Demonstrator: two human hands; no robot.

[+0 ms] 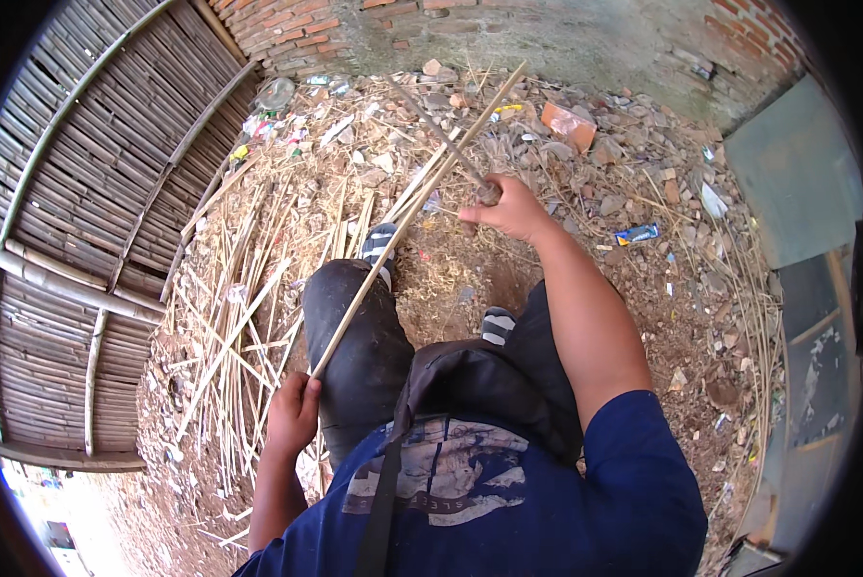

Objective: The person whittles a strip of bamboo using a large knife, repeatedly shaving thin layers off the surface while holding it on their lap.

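Note:
My left hand (294, 412) is closed round the near end of a long pale bamboo strip (364, 286). The strip slants over my left thigh and away to the far right. In my right hand (515, 209), gripped by its handle, is a long-bladed knife (431, 123). Its narrow dark blade points to the far left and crosses the strip in view; whether the two touch I cannot tell. The thumb of that hand sticks out toward the strip. More split strips (422, 183) lie beyond my left foot.
Many loose bamboo strips (225, 370) lie on the ground to my left, beside a bamboo-pole wall (85, 183). A brick wall (508, 43) closes the far side. Rubble, a broken orange tile (568, 127) and a blue wrapper (637, 235) litter the ground; grey panels (797, 173) stand at right.

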